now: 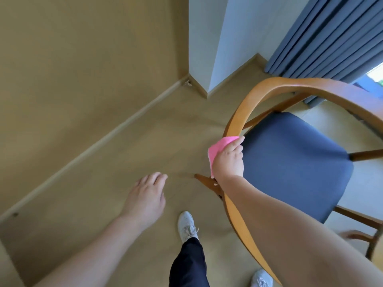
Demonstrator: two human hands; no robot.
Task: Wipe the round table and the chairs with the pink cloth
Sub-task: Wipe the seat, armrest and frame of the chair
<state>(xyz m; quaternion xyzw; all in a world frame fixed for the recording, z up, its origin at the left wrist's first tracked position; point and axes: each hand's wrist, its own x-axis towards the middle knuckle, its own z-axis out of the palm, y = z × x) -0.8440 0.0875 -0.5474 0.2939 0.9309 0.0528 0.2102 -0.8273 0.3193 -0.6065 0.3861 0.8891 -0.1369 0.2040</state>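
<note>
Pink cloth (217, 151) is bunched up in the right hand (229, 160) and pressed onto the curved wooden rail (238, 112) of the chair (290, 162), on the side of the backrest nearest the person, so this looks like the chair-wiping part of the job. The round counter isn't in view at all, so no telling whether it's been done.

Right hand is curled around the rail with the cloth sandwiched between palm and wood, thumb hooked over the inner edge toward the blue seat (294, 166). That forearm reaches in from the lower right, crossing over the near stretch of the rail. Left hand (145, 197) holds nothing, fingers loosely spread and relaxed, hanging out over the floor (103, 172) well away from the chair.

Probably the next move is sliding the cloth along the bend toward the far side of the rail by the curtain (323, 34), keeping the squeeze on so it wraps the wood instead of skating off. The seat and the legs likely need a pass too. The free hand could steady the chair if it shifts.
</note>
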